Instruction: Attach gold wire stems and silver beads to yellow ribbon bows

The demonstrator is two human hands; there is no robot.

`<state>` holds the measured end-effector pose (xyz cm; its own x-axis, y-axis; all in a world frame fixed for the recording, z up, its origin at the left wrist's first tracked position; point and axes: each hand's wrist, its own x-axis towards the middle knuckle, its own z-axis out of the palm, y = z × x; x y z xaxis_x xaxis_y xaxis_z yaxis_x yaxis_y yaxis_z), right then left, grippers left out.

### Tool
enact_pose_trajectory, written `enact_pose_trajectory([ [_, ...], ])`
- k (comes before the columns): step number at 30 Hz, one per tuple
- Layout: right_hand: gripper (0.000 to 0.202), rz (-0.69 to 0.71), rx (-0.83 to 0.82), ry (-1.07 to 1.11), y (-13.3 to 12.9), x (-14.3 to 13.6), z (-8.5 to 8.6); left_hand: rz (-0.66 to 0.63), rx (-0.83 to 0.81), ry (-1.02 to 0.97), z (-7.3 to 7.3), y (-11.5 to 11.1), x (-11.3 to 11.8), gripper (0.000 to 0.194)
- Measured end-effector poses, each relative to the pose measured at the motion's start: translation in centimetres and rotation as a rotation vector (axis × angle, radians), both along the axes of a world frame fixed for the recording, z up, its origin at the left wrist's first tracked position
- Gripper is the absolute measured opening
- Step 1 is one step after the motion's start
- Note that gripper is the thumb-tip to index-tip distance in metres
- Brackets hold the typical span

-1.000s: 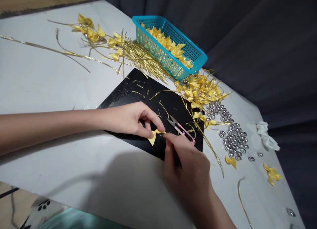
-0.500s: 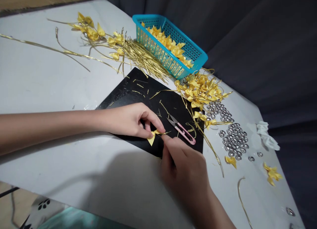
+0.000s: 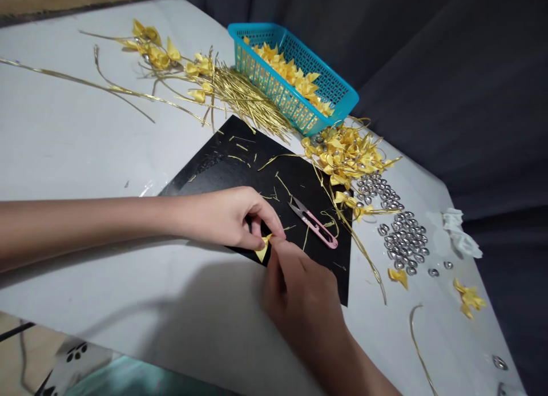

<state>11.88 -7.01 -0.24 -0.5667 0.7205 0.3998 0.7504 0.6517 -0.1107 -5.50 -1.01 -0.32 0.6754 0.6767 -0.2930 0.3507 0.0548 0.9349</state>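
A small yellow ribbon bow (image 3: 262, 251) is pinched between the thumb and fingers of my left hand (image 3: 240, 216), over the near edge of a black mat (image 3: 205, 170). My right hand (image 3: 302, 285) is closed at the bow's right side, its fingertips meeting those of my left hand; what they grip is too small to make out. Pink-handled thread snips (image 3: 314, 223) lie on the mat just beyond my right hand, among short bits of gold cord.
Behind the mat stand a blue basket (image 3: 295, 76) of yellow ribbon pieces and a bundle of gold ties (image 3: 252, 102). Finished-looking yellow bows (image 3: 346, 153) and silver beads (image 3: 406, 242) lie to the right. A white scrap (image 3: 460, 233) is near the right edge.
My right hand has moved left and its fingertips are now against the bow and my left fingers. My left hand has shifted slightly down with the bow.
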Motion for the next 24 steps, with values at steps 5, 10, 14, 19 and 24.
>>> enact_pose_trajectory([
  [5,0.017,-0.113,-0.181,0.078,-0.1,-0.2,0.4,0.029,0.055,0.005,0.2,0.0,0.0,0.034],
  [10,0.016,-0.187,-0.343,0.098,-0.1,-0.4,0.7,0.022,0.217,0.017,0.5,0.0,0.0,0.032],
  [14,0.014,-0.164,-0.312,0.145,0.0,-0.4,0.5,-0.003,0.353,-0.003,0.6,-0.2,0.1,0.033],
  [19,0.009,-0.156,-0.253,0.191,-0.2,-0.4,0.1,-0.008,0.504,-0.032,1.0,-0.7,0.3,0.034],
  [24,0.009,-0.154,-0.246,0.248,-0.3,-0.2,0.0,-0.019,0.644,-0.023,1.4,-0.9,0.5,0.035],
])
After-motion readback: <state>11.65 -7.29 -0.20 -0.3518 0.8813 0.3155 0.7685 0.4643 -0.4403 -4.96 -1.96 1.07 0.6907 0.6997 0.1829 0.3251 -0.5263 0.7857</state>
